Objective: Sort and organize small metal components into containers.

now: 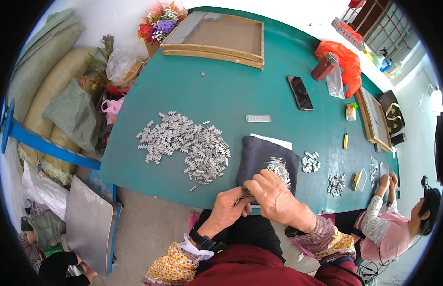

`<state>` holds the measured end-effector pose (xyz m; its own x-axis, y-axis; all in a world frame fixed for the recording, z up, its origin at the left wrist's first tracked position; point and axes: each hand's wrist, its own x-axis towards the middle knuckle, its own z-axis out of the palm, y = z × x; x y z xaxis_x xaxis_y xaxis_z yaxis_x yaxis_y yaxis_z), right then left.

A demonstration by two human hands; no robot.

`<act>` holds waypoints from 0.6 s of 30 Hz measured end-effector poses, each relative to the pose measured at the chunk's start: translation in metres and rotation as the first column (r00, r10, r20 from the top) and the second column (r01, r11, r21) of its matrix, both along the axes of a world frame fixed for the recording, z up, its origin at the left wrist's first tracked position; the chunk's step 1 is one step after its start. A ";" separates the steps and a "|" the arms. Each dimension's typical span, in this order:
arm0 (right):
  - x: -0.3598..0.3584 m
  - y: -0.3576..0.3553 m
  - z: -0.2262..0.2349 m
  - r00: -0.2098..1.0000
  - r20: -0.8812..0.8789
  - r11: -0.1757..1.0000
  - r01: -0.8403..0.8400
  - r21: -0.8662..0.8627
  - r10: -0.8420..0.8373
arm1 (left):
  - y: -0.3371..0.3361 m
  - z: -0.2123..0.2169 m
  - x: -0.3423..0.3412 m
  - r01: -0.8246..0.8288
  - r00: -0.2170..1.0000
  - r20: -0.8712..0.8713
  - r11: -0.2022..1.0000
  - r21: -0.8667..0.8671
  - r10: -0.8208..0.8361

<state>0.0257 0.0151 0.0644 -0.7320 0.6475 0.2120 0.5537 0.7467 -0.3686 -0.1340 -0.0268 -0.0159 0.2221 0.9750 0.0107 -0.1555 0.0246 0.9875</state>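
Observation:
At the table's near edge my left hand (228,208) is closed, its fingertips round a small dark piece mostly hidden by the fingers. My right hand (274,196) pinches at the same spot, touching the left. Just beyond them lies a folded dark cloth (252,155) bearing a heap of thin metal pins (279,168), partly behind my right hand. To the left spreads a big pile of small toothed grey metal pieces (176,136). Past the cloth rests a flat strip of joined metal pieces (258,118).
Small heaps of metal parts (310,162) lie right of the cloth. A wooden tray (226,57) stands at the back, a phone (300,93) and red flask (325,66) at back right. A screwdriver (346,139) lies right. A co-worker (393,224) sits at the right end.

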 end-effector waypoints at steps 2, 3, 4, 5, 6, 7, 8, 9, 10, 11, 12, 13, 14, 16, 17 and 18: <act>-0.006 -0.003 0.006 0.997 -0.049 0.998 -0.063 0.023 0.064 | 0.001 0.000 0.000 0.029 1.000 -0.001 0.999 0.023 -0.029; -0.006 -0.004 0.004 0.995 -0.035 0.994 -0.093 0.051 0.095 | 0.001 -0.002 -0.002 -0.008 0.997 -0.072 0.995 0.095 0.015; -0.007 -0.006 -0.004 0.995 -0.029 0.992 -0.094 0.086 0.097 | 0.001 -0.004 -0.003 -0.040 0.989 -0.134 0.984 0.172 0.064; -0.011 -0.007 -0.010 0.994 0.015 0.983 -0.105 0.153 0.104 | 0.000 -0.006 -0.006 -0.063 0.982 -0.161 0.978 0.198 0.096; -0.012 -0.008 -0.013 0.995 0.006 0.984 -0.097 0.149 0.097 | 0.000 -0.005 -0.007 -0.079 0.976 -0.180 0.972 0.223 0.120; -0.010 -0.007 -0.015 0.996 -0.015 0.990 -0.081 0.114 0.083 | 0.001 0.004 -0.004 -0.082 0.978 -0.178 0.984 0.159 0.110; -0.007 -0.005 -0.018 0.995 -0.065 0.994 -0.068 0.084 0.074 | 0.002 0.012 -0.001 -0.081 0.979 -0.181 0.992 0.092 0.096; -0.004 -0.007 -0.021 0.992 -0.123 0.998 -0.025 0.059 0.032 | 0.003 0.016 0.000 -0.047 0.985 -0.162 0.993 0.112 0.065; 0.000 -0.009 -0.025 0.984 -0.181 0.999 0.014 0.033 -0.008 | 0.003 0.018 0.002 -0.043 0.987 -0.154 0.998 0.055 0.051; -0.002 -0.011 -0.032 0.974 -0.228 0.998 0.019 0.054 -0.007 | 0.004 0.016 0.000 -0.053 0.986 -0.161 0.999 -0.011 0.050; -0.002 -0.015 -0.036 0.962 -0.273 0.997 0.026 0.076 -0.005 | 0.004 0.012 -0.001 -0.033 0.988 -0.154 0.999 -0.002 0.032; -0.001 -0.021 -0.042 0.958 -0.286 0.987 0.042 0.154 0.004 | 0.004 0.008 -0.002 -0.060 0.976 -0.206 0.996 0.068 0.073; 0.000 -0.027 -0.046 0.964 -0.266 0.977 0.052 0.207 0.005 | 0.003 0.005 -0.001 -0.084 0.960 -0.255 0.987 0.140 0.118; 0.002 -0.037 -0.056 0.972 -0.232 0.958 0.098 0.270 -0.034 | 0.002 0.003 -0.001 -0.083 0.969 -0.227 0.993 0.082 0.099; 0.004 -0.042 -0.058 0.971 -0.236 0.956 0.104 0.273 -0.038 | 0.003 -0.001 0.000 -0.091 0.961 -0.251 0.989 0.120 0.119; 0.007 -0.047 -0.059 0.971 -0.235 0.949 0.113 0.293 -0.043 | 0.003 -0.003 0.000 -0.101 0.951 -0.274 0.982 0.158 0.142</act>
<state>0.0325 -0.0317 0.0059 -0.5927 0.5805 0.5583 0.5444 0.7996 -0.2535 -0.1341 -0.0239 -0.0187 0.1157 0.9879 0.1033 0.1381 -0.1190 0.9833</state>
